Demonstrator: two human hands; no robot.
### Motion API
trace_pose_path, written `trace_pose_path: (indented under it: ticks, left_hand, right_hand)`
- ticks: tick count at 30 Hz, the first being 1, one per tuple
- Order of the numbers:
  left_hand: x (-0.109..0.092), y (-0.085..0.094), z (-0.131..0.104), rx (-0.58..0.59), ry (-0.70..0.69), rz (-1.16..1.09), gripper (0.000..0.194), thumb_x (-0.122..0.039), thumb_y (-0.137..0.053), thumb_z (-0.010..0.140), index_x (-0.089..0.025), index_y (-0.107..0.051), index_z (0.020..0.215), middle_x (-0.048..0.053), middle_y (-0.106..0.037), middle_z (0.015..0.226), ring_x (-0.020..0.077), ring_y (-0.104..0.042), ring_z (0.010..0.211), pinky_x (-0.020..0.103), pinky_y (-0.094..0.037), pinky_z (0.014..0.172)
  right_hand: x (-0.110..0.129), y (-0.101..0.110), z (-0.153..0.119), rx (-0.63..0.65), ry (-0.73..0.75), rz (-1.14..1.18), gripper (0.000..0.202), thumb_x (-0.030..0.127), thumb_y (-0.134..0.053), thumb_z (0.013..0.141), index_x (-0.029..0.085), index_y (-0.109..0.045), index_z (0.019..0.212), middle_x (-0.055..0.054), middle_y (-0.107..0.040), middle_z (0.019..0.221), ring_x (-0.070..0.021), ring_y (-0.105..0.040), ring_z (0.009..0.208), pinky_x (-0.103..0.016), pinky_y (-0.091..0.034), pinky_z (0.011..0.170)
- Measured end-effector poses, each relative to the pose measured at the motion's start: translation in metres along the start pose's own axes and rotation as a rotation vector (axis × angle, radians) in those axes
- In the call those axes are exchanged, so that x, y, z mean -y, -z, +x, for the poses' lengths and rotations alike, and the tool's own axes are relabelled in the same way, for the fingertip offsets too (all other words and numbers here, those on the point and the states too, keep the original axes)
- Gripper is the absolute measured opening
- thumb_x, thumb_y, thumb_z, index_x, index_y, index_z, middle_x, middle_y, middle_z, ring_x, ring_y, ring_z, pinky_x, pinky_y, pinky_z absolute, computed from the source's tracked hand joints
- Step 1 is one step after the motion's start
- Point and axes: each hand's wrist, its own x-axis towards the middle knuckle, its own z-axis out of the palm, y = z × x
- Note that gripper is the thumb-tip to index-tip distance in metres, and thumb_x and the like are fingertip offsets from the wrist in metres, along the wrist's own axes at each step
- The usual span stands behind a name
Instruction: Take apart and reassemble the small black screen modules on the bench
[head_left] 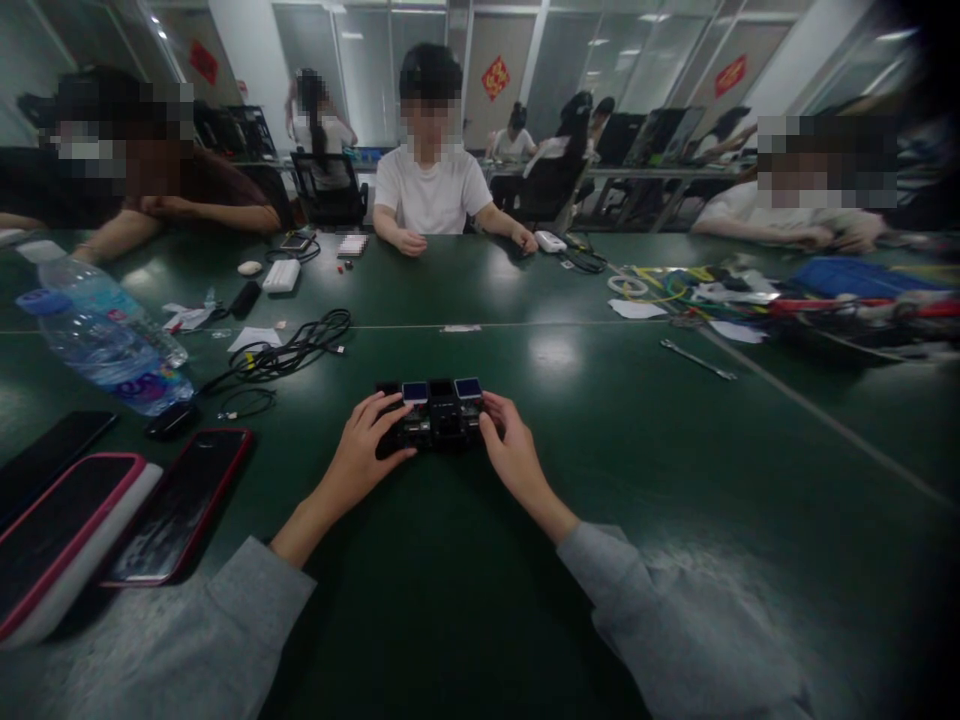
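A row of small black devices (444, 412), some with small dark screens on top, sits on the green table (450, 560) in front of me. My left hand (366, 438) is round the row's left end, fingers over the top and thumb at the near edge. At the right end, my right hand (516, 445) has its fingers along the side and its thumb against the near part. Both hands grip the row between them. The undersides of the devices are hidden.
Phones (180, 505) and plastic bottles (112, 350) lie at the left, near coiled black cables (300, 345). A wrench (697, 360) lies at the right, before a pile of cables and tools (840, 300). A person in a white shirt (431, 190) sits opposite; others sit at both sides.
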Motion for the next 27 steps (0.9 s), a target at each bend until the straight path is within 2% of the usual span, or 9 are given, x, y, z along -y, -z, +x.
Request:
trace_pose_path:
  ticks: [13, 18, 25, 27]
  left_hand:
    - [-0.0027, 0.0032, 0.0009, 0.013, -0.011, 0.019, 0.042, -0.034, -0.069, 0.086, -0.032, -0.06, 0.127, 0.006, -0.044, 0.151, 0.0332, -0.031, 0.144, 0.065, -0.034, 0.113]
    - [-0.0032, 0.0037, 0.0013, 0.001, -0.018, 0.012, 0.037, -0.032, -0.07, 0.085, -0.032, -0.063, 0.121, 0.005, -0.046, 0.149, 0.0335, -0.033, 0.143, 0.065, -0.035, 0.112]
    - [-0.0012, 0.0026, 0.0006, 0.021, -0.012, 0.053, 0.038, -0.035, -0.07, 0.085, -0.031, -0.061, 0.122, 0.006, -0.044, 0.15, 0.0337, -0.03, 0.144, 0.064, -0.032, 0.113]
    - [-0.0024, 0.0025, 0.0002, 0.001, -0.021, 0.059, 0.045, -0.037, -0.072, 0.084, -0.032, -0.059, 0.127, 0.006, -0.044, 0.151, 0.0344, -0.028, 0.145, 0.062, -0.03, 0.114]
  right_hand:
    - [0.0012, 0.0007, -0.0005, 0.049, 0.054, -0.08, 0.045, 0.03, -0.052, 0.097, 0.024, -0.046, 0.141, -0.01, -0.057, 0.136, -0.0235, -0.056, 0.124, -0.048, -0.045, 0.109]
    - [0.0024, 0.0021, -0.0018, 0.057, 0.084, -0.126, 0.039, 0.031, -0.05, 0.098, 0.025, -0.052, 0.136, -0.009, -0.057, 0.134, -0.0234, -0.056, 0.122, -0.047, -0.047, 0.106]
    - [0.0036, 0.0028, -0.0002, 0.046, 0.114, -0.14, 0.033, 0.03, -0.049, 0.098, 0.024, -0.057, 0.13, -0.009, -0.06, 0.128, -0.0244, -0.058, 0.118, -0.046, -0.048, 0.102]
    - [0.0031, 0.0025, 0.0005, 0.035, 0.127, -0.127, 0.032, 0.03, -0.049, 0.098, 0.024, -0.059, 0.127, -0.009, -0.06, 0.127, -0.0246, -0.058, 0.117, -0.046, -0.047, 0.102]
